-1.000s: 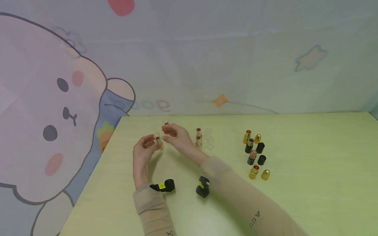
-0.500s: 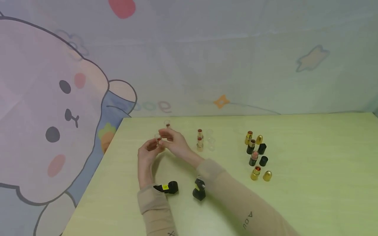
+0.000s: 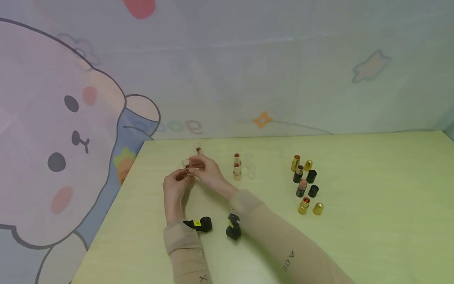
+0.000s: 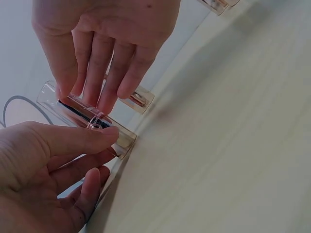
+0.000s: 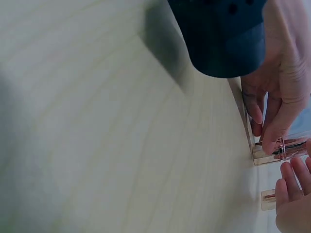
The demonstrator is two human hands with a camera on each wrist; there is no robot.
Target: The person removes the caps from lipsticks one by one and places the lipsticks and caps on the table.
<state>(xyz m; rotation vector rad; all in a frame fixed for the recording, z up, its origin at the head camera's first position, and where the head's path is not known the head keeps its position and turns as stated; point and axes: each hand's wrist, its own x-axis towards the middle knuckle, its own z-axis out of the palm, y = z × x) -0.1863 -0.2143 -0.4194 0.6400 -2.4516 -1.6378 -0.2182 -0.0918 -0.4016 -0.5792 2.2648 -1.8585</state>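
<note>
In the head view, a clear-cased lipstick [image 3: 187, 169] stands upright near the table's left side. My left hand [image 3: 173, 191] pinches its lower part between thumb and fingers, and its foot meets the table in the left wrist view. From the other side, my right hand [image 3: 210, 173] grips the clear cap [image 4: 47, 97] round the upper part, thumb opposite fingers. The cap sits over the red bullet. Behind the right fingertips stands a second clear-capped lipstick [image 3: 198, 149], its lower part partly hidden.
Two uncapped lipsticks [image 3: 237, 170] stand to the right, beside several clear caps [image 3: 250, 166]. Farther right are several gold and black lipsticks [image 3: 300, 189] with gold and black caps [image 3: 313, 191] next to them. A printed cloth [image 3: 227, 79] hangs behind the table [image 3: 372, 197].
My right hand has come left and down onto the lipstick's upper part, where its fingers were apart from it a second ago. The left hand keeps its hold on the lower part.
</note>
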